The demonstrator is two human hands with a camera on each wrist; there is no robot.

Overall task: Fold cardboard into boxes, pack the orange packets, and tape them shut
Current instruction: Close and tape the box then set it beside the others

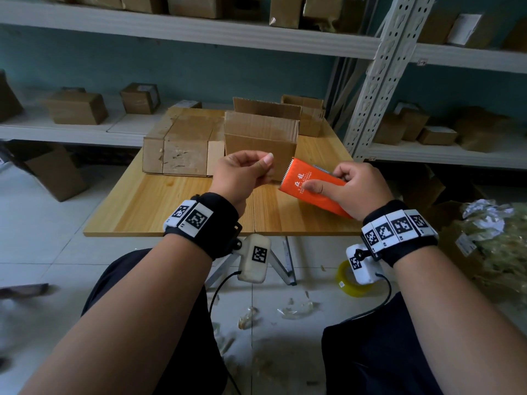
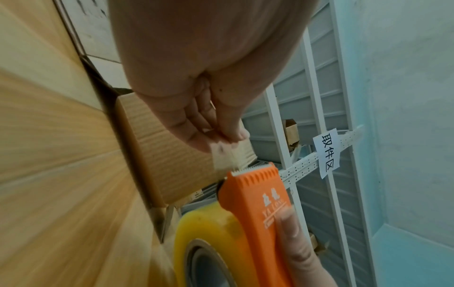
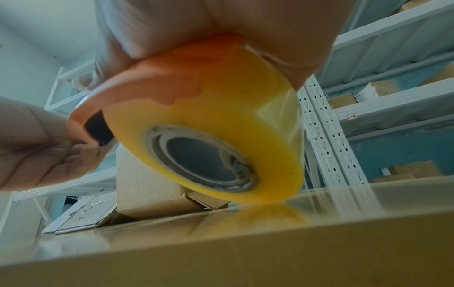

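Note:
My right hand grips an orange tape dispenser just above the wooden table; its yellowish tape roll shows in the right wrist view. My left hand pinches the loose clear tape end coming off the dispenser's toothed edge. Behind both hands stands an open cardboard box with its flaps up. What lies inside it is hidden.
Flat and taped cardboard lies left of the open box. Another small box sits behind it. White metal shelving with boxes surrounds the table. A spare tape roll and scraps lie on the tiled floor.

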